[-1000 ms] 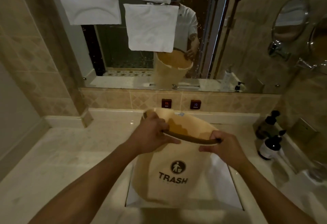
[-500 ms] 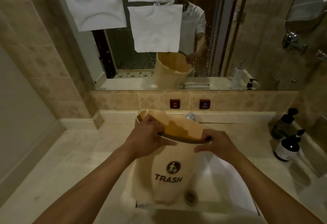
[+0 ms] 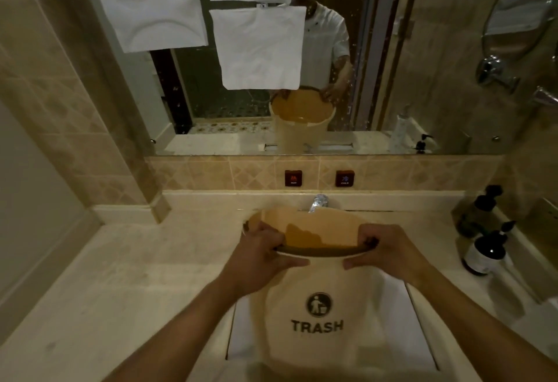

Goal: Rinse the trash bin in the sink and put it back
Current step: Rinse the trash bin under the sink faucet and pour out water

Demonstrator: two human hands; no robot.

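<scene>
A cream trash bin [image 3: 317, 315] with a black "TRASH" label stands upright in the white rectangular sink [image 3: 413, 336]. Its rim is dark and its inside is tan. My left hand [image 3: 262, 256] grips the rim on the left side. On the right side my right hand [image 3: 385, 253] holds the rim, with the thumb inside. The chrome faucet [image 3: 317, 202] pokes out just behind the bin's far rim. I see no water running.
Two dark pump bottles [image 3: 486, 253] stand on the marble counter [image 3: 136, 285] at the right. Red HOT and COLD buttons [image 3: 293, 177] sit on the tiled backsplash. A wide mirror [image 3: 362, 49] with white towels hanging in front fills the wall, and a round shaving mirror [image 3: 516, 16] is at right.
The bin has dropped lower and sits more upright in the sink. The view has shifted a little; both hands keep their grip on the rim.
</scene>
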